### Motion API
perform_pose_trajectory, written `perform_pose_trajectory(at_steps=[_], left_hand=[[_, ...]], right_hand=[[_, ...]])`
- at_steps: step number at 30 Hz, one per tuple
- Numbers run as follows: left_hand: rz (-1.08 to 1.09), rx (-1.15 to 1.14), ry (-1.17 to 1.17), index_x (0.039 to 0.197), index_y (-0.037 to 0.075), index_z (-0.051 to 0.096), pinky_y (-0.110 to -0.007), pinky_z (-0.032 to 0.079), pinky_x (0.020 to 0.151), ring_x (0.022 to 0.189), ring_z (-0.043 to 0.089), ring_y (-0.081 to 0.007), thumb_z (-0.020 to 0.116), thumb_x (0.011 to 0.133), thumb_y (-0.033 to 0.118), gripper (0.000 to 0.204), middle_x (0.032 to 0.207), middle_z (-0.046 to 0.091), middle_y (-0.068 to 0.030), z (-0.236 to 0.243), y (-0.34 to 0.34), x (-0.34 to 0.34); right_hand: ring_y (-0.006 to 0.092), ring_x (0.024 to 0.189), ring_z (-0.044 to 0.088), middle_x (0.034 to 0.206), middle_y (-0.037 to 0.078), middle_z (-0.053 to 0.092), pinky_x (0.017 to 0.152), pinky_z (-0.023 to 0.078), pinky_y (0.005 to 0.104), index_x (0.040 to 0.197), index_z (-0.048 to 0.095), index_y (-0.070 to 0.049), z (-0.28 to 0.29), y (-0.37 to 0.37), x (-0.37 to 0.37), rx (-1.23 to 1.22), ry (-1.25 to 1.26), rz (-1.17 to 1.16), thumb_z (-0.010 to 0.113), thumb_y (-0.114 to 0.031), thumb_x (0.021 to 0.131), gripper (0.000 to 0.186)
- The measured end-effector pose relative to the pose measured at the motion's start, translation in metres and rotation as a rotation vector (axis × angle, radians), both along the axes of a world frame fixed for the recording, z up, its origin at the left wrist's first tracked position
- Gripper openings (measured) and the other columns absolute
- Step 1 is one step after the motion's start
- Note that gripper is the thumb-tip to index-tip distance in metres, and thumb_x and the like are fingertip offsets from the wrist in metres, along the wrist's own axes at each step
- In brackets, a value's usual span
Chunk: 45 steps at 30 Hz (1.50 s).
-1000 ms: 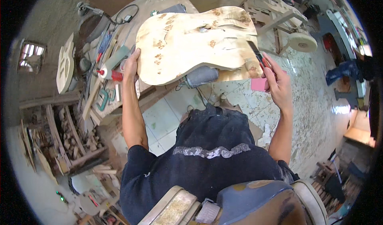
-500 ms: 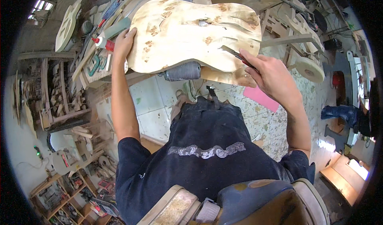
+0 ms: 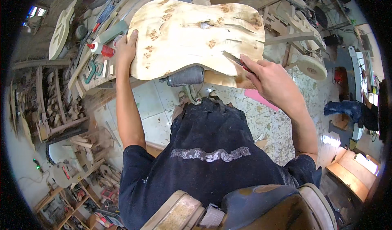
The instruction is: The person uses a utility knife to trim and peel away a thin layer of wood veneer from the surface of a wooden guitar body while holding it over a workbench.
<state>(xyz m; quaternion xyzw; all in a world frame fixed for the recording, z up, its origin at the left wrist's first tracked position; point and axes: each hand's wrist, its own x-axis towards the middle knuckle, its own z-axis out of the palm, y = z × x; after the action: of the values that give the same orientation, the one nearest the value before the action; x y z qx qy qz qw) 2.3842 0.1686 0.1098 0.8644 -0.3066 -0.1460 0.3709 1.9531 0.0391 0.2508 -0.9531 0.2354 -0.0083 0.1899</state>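
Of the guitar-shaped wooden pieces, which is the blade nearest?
The brown-marked board, gripped by the left hand; the plainer piece at far left is untouched.

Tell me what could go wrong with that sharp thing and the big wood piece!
The knife in the right grip might slip on the board and nick bare skin, since no gloves are worn.

The blade tip might catch in the dark cracks on the board's right side and chip the wood.

The board's near edge reaches out over a grey roller, so it might shift if the left grip at its left edge lets go.
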Motion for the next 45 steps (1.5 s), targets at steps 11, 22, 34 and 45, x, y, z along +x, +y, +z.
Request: perform_pose_trajectory(at_steps=[11, 22, 34, 45], left_hand=[[0.039, 0.071, 0.025, 0.124, 0.001, 0.068, -0.043, 0.050, 0.094, 0.107, 0.069, -0.0391, 0.055, 0.095, 0.061, 0.068, 0.111, 0.071, -0.0265, 0.001, -0.001, 0.003], [0.051, 0.004, 0.021, 0.126, -0.002, 0.066, -0.041, 0.049, 0.096, 0.109, 0.068, -0.0378, 0.057, 0.095, 0.060, 0.070, 0.114, 0.070, -0.0271, 0.003, -0.001, -0.002], [0.077, 0.061, -0.003, 0.121, -0.003, 0.068, -0.043, 0.047, 0.096, 0.111, 0.065, -0.0384, 0.057, 0.095, 0.059, 0.068, 0.118, 0.068, -0.0275, 0.015, -0.008, -0.013], [0.064, 0.049, -0.050, 0.120, -0.004, 0.068, -0.041, 0.048, 0.095, 0.108, 0.067, -0.0387, 0.055, 0.095, 0.060, 0.071, 0.114, 0.070, -0.0272, 0.007, -0.005, 0.000]], right_hand=[[0.0392, 0.078, 0.066, 0.087, 0.022, 0.067, 0.071, 0.053, 0.0479, 0.141, 0.051, -0.005, 0.014, 0.004, 0.009, -0.132, 0.243, 0.053, 0.061, -0.014, 0.094, 0.049], [0.0370, 0.079, 0.072, 0.081, 0.020, 0.070, 0.069, 0.059, 0.0459, 0.117, 0.060, 0.004, 0.029, -0.009, 0.013, -0.230, 0.274, 0.252, 0.062, -0.006, 0.087, 0.032], [0.0362, 0.080, 0.072, 0.080, 0.019, 0.070, 0.070, 0.059, 0.0448, 0.107, 0.063, 0.002, 0.023, -0.021, 0.013, -0.224, 0.269, 0.339, 0.063, -0.010, 0.088, 0.022], [0.0341, 0.080, 0.073, 0.077, 0.016, 0.070, 0.070, 0.059, 0.0431, 0.105, 0.065, -0.002, 0.025, -0.023, 0.013, -0.291, 0.296, 0.374, 0.064, -0.013, 0.086, 0.021]])
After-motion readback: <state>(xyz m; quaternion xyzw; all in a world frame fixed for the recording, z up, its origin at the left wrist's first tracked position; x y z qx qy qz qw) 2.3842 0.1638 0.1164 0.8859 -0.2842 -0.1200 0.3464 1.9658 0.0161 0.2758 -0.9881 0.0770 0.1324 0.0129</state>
